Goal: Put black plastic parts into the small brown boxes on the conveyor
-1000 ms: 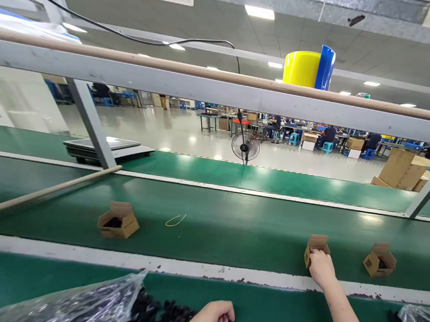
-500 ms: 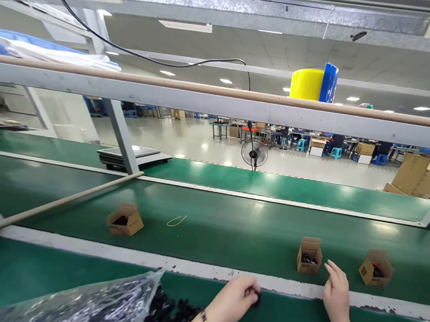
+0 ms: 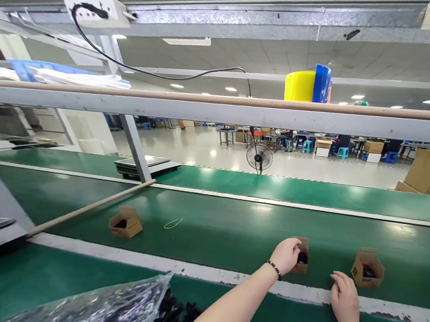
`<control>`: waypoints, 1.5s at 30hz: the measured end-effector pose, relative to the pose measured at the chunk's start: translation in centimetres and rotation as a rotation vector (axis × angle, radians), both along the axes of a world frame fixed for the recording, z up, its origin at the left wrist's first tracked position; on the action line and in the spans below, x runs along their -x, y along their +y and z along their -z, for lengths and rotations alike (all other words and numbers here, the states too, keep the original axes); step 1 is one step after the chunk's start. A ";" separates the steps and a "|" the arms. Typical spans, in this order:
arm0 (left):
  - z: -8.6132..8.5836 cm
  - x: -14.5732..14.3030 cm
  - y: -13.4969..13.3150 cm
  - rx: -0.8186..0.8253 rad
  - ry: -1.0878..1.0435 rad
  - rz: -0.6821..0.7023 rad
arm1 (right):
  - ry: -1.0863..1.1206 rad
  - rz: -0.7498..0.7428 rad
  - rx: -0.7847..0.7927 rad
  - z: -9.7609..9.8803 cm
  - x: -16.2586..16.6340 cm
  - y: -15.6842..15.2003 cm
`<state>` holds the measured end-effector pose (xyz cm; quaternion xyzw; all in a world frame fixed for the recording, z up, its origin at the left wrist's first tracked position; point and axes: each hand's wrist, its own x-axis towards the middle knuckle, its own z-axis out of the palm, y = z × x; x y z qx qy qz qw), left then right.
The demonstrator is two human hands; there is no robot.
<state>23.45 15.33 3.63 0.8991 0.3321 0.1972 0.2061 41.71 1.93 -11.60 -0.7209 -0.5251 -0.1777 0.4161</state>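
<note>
My left hand (image 3: 285,254), with a beaded bracelet on its wrist, reaches to an open small cardboard box (image 3: 304,242) on the green belt. Its fingers are pinched together at the box's opening; whatever they hold is hidden. Dark contents show inside that box. My right hand (image 3: 345,300) hovers over the pale rail, its fingers loosely bent and apart, holding nothing. Just beyond it stands another open cardboard box (image 3: 368,269) with black and red items inside. Near me, a clear plastic bag (image 3: 107,306) lies beside a heap of small black parts (image 3: 175,315).
A third open cardboard box (image 3: 126,223) and a thin yellow loop (image 3: 173,223) lie on the belt (image 3: 211,232) to the left. A wooden rod (image 3: 91,207) crosses the belt. The pale rail (image 3: 226,275) runs along its near side, and a shelf beam (image 3: 220,111) spans above.
My left hand has moved forward and right from over the near surface, where it held a small black part, to the middle box. My right hand has shifted slightly right and nearer me.
</note>
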 end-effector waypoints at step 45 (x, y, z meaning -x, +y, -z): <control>3.5 17.0 -5.9 0.144 0.200 -0.166 | 0.009 -0.197 0.817 -7.3 6.4 -3.1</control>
